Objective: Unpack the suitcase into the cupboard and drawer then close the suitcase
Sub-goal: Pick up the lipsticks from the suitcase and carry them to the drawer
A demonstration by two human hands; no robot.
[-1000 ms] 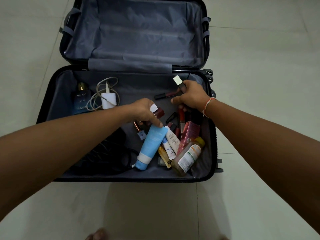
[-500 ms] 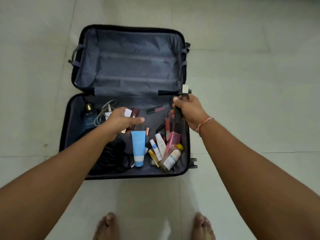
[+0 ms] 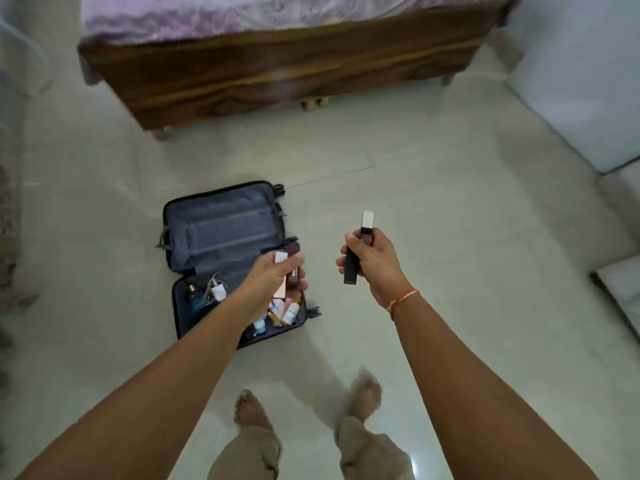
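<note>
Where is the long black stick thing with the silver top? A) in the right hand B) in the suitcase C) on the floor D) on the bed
A: the right hand grips the black tube, held above the floor, apart from the open suitcase.

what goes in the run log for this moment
left hand: holds small cosmetics | right hand: grips dark tube | suitcase: open, toiletries inside

Both forearms are bare, with no sleeves in view. A thin orange-red thread bracelet (image 3: 403, 300) circles the wrist just behind the right hand (image 3: 375, 261). The left hand (image 3: 275, 277) wears nothing. Khaki trousers (image 3: 367, 452) cover the legs, and both feet (image 3: 247, 408) are bare.
</note>
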